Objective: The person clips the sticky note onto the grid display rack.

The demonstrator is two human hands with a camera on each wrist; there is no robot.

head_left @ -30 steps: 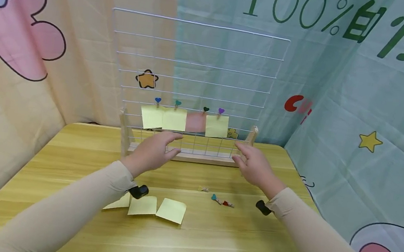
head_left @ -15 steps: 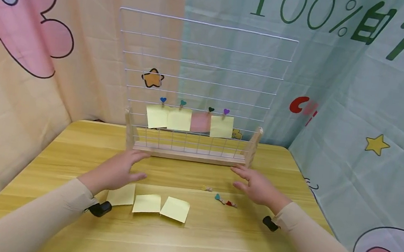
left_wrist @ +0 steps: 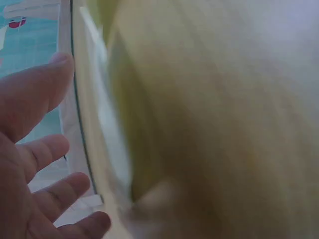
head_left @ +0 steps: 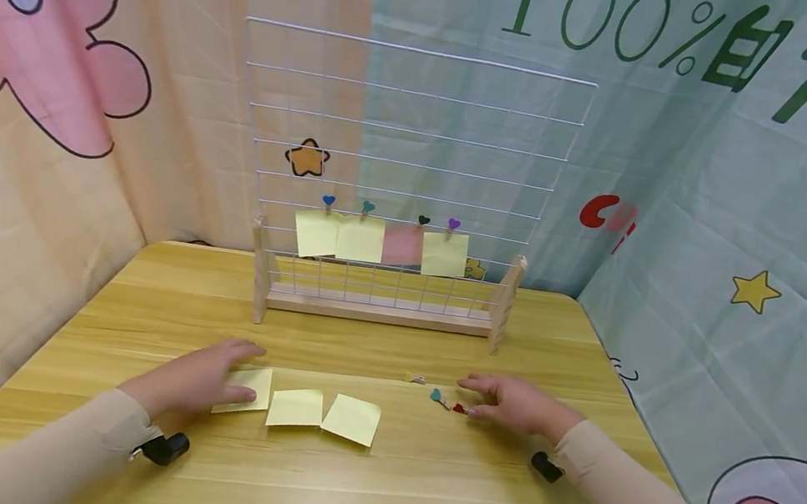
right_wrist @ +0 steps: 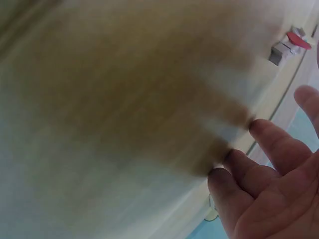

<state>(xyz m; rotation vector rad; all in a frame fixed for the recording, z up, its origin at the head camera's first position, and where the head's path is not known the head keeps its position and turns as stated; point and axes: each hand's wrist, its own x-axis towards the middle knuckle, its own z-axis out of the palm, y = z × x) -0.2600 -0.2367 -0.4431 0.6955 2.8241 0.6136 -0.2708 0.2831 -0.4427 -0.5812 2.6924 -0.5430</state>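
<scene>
My left hand point(head_left: 194, 382) reaches over the leftmost yellow sticky note point(head_left: 259, 386) on the table, fingers spread apart and nothing between them. Beside that note lie a middle note point(head_left: 295, 408) and a right one point(head_left: 351, 420). Fingers also extended, my right hand point(head_left: 516, 405) is low over the table, its thumb right by a small clothespin with a red top point(head_left: 461, 409). In the right wrist view this red clothespin point(right_wrist: 293, 45) lies apart from the fingertips. To its left are a teal heart clothespin point(head_left: 440, 398) and a yellow one point(head_left: 414, 378).
A white wire grid rack point(head_left: 406, 172) on a wooden base point(head_left: 379, 313) stands at the back. Clothespins with heart tops hold yellow notes point(head_left: 361, 240) and a pink note point(head_left: 402, 246) on it. Printed curtains point(head_left: 727, 199) enclose the wooden table point(head_left: 420, 489).
Both hands have drawn back from the rack toward the table's front. The left hand has moved left to the leftmost note, while the right has come down beside the red clothespin.
</scene>
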